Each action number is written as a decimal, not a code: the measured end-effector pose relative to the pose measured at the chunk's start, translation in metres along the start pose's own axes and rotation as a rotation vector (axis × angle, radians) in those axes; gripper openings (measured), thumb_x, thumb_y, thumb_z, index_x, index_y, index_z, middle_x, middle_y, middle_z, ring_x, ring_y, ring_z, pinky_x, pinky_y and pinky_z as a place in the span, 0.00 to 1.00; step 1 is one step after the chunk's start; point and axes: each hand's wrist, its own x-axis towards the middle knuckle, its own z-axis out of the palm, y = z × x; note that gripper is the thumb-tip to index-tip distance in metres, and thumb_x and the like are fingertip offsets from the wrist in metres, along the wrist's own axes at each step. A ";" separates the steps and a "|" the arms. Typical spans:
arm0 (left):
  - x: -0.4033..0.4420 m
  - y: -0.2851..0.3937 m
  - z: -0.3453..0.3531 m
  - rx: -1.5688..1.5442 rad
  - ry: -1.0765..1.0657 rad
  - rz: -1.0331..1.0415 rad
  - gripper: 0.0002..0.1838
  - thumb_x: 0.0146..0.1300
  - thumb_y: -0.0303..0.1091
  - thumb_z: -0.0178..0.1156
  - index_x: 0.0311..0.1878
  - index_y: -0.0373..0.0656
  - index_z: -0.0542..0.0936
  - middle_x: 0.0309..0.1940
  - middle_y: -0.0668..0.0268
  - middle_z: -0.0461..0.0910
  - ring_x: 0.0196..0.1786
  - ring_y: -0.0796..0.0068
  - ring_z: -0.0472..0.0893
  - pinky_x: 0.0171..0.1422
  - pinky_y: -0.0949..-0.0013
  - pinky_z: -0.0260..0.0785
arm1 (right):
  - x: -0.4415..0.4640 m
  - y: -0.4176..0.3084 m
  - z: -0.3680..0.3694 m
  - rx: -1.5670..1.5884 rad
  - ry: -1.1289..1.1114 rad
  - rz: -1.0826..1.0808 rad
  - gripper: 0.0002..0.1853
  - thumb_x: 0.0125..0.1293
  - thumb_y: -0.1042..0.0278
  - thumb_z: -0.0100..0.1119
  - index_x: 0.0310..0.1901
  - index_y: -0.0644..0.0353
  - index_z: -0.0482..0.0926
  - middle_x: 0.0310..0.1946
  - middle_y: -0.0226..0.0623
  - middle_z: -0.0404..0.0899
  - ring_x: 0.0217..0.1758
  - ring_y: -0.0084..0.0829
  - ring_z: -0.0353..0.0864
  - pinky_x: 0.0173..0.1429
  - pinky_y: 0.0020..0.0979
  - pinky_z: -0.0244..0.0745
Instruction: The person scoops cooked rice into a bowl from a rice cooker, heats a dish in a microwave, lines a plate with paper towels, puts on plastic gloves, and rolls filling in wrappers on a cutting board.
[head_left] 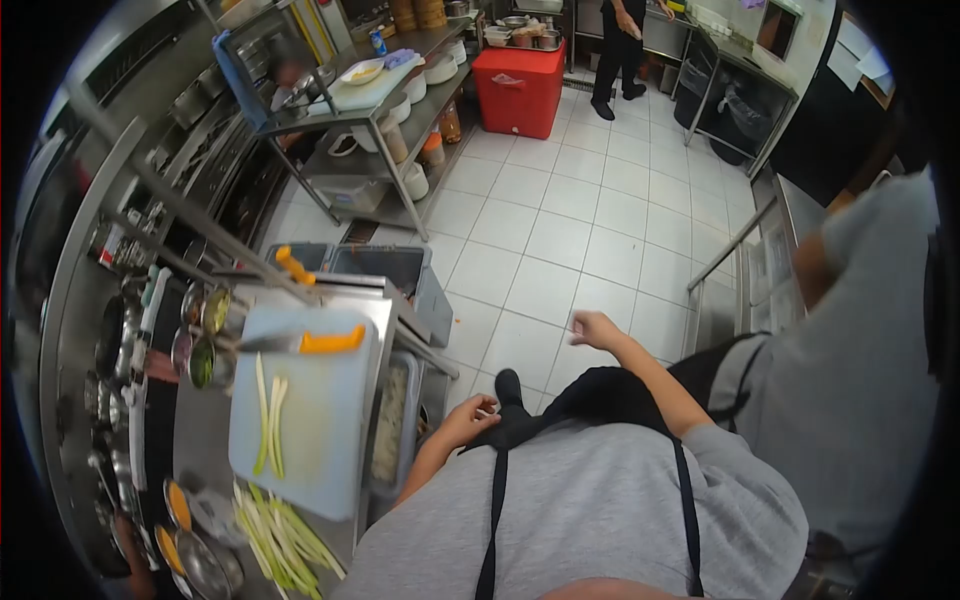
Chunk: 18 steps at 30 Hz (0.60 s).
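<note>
Several green stalks (276, 425) lay on the cutting board (325, 430), the knife (333, 341) across its far end; right of the board, the left hand (468, 419) hung half-open, empty, then the right hand (597, 330), loosely curled, holding nothing visible.

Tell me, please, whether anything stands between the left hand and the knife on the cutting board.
Nothing visible blocks the left hand; only the steel table's edge and, lower down, a tub lie between it and the knife.
</note>
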 end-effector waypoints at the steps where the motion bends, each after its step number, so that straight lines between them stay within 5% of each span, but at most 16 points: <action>1: 0.026 0.007 -0.023 0.002 -0.008 0.010 0.23 0.57 0.40 0.64 0.53 0.39 0.73 0.41 0.61 0.78 0.39 0.70 0.79 0.43 0.70 0.71 | 0.010 0.063 0.021 -0.195 -0.207 0.319 0.14 0.50 0.57 0.64 0.30 0.60 0.78 0.32 0.45 0.81 0.36 0.41 0.80 0.39 0.41 0.72; 2: 0.054 0.019 -0.045 0.033 0.005 0.000 0.23 0.57 0.39 0.64 0.53 0.39 0.73 0.41 0.61 0.78 0.40 0.70 0.78 0.44 0.70 0.71 | -0.001 0.114 0.034 -0.264 -0.285 0.599 0.14 0.51 0.55 0.62 0.30 0.58 0.82 0.40 0.46 0.81 0.44 0.40 0.80 0.45 0.42 0.73; 4: 0.106 0.073 -0.088 0.126 0.086 0.027 0.22 0.57 0.38 0.64 0.52 0.39 0.73 0.42 0.61 0.78 0.43 0.71 0.77 0.46 0.70 0.70 | -0.037 0.159 0.010 -0.235 -0.305 0.834 0.11 0.50 0.58 0.63 0.30 0.57 0.83 0.39 0.45 0.81 0.43 0.38 0.81 0.45 0.40 0.74; 6: 0.170 0.112 -0.140 0.088 0.154 0.217 0.20 0.57 0.37 0.64 0.50 0.39 0.74 0.42 0.61 0.77 0.43 0.72 0.77 0.45 0.70 0.70 | -0.072 0.175 -0.034 -0.126 -0.172 0.998 0.09 0.48 0.62 0.64 0.30 0.57 0.83 0.37 0.43 0.82 0.42 0.36 0.82 0.45 0.38 0.75; 11: 0.310 0.224 -0.243 0.234 0.217 0.277 0.19 0.58 0.37 0.62 0.51 0.39 0.73 0.42 0.59 0.76 0.43 0.68 0.77 0.47 0.67 0.70 | -0.078 0.216 -0.076 -0.037 0.328 1.263 0.06 0.44 0.69 0.65 0.27 0.57 0.84 0.30 0.40 0.84 0.37 0.35 0.84 0.44 0.35 0.77; 15: 0.435 0.234 -0.284 0.321 0.225 0.320 0.20 0.59 0.37 0.61 0.53 0.41 0.73 0.45 0.58 0.76 0.43 0.66 0.78 0.49 0.66 0.69 | -0.002 0.257 -0.096 0.043 -0.071 1.206 0.14 0.46 0.69 0.64 0.38 0.57 0.82 0.36 0.43 0.83 0.40 0.37 0.83 0.44 0.37 0.77; 18: 0.518 0.194 -0.302 0.541 0.229 0.105 0.22 0.56 0.40 0.63 0.51 0.41 0.73 0.45 0.55 0.76 0.45 0.60 0.77 0.50 0.63 0.69 | 0.113 0.318 -0.113 0.114 -0.284 1.086 0.15 0.48 0.69 0.62 0.42 0.57 0.81 0.40 0.44 0.81 0.42 0.37 0.82 0.45 0.38 0.77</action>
